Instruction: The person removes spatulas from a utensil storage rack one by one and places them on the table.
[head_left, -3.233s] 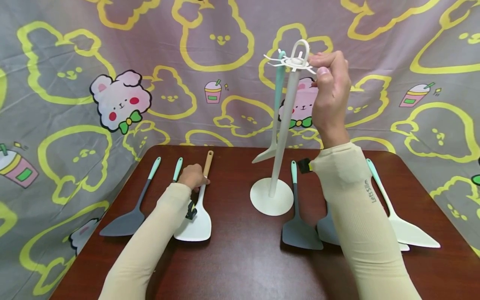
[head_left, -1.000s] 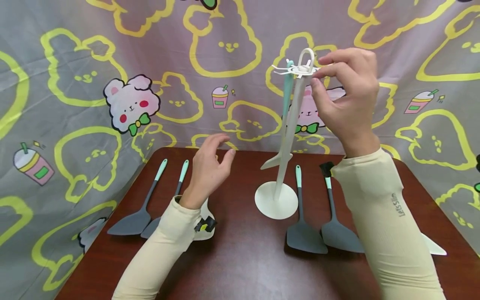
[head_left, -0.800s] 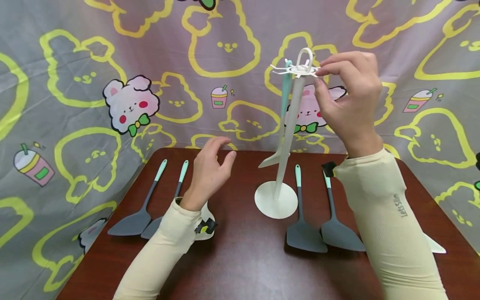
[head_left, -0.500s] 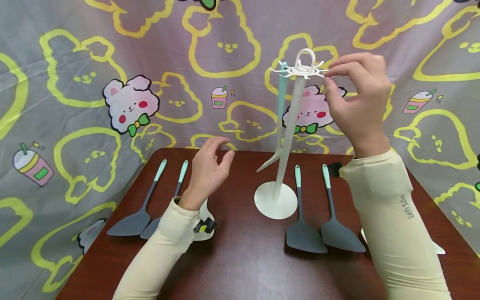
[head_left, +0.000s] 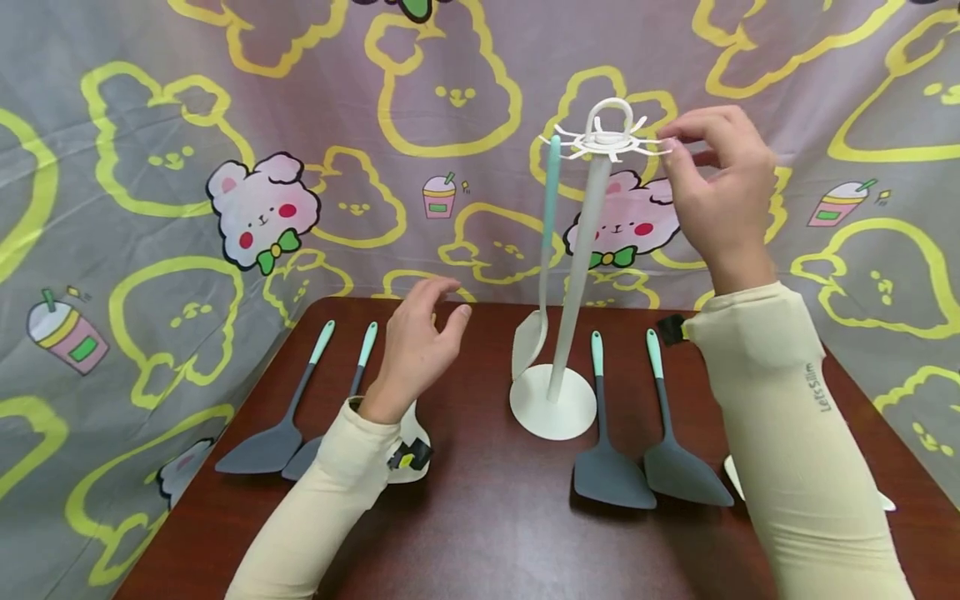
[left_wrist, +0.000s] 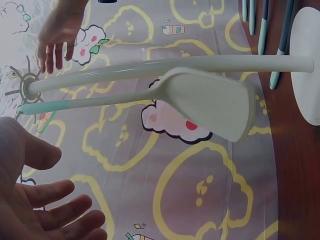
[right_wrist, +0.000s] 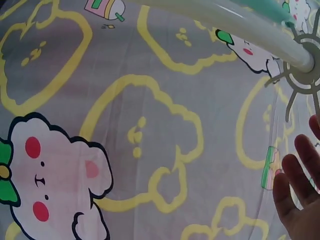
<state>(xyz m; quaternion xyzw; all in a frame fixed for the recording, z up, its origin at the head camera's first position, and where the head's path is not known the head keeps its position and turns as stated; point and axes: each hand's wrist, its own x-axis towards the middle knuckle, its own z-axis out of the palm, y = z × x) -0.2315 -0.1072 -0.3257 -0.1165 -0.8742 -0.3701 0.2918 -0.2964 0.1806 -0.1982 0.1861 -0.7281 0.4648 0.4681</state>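
Observation:
A white utensil stand (head_left: 581, 267) with a ring of hooks rises from its round base. One pale turner with a mint handle (head_left: 549, 200) hangs on its left side. My right hand (head_left: 723, 192) is at the hook ring's right edge, thumb and forefinger pinching a hook end; its fingers also show in the right wrist view. My left hand (head_left: 416, 342) holds nothing, raised with fingers apart, left of the stand. In the left wrist view the hanging turner's blade (left_wrist: 210, 105) faces the camera. Under my left wrist lies a white turner (head_left: 411, 429), partly hidden.
Two grey turners (head_left: 611, 475) lie right of the base with mint handles pointing away. Others, including a grey one (head_left: 262, 446), lie on the left of the brown table (head_left: 480, 517). White edges (head_left: 735, 479) show beside my right forearm. A patterned cloth (head_left: 337, 83) hangs behind.
My left hand has left the wooden-handled white turner and risen. The hook ring has turned under my right hand, bringing the hanging turner left and nearer; my right hand has shifted right.

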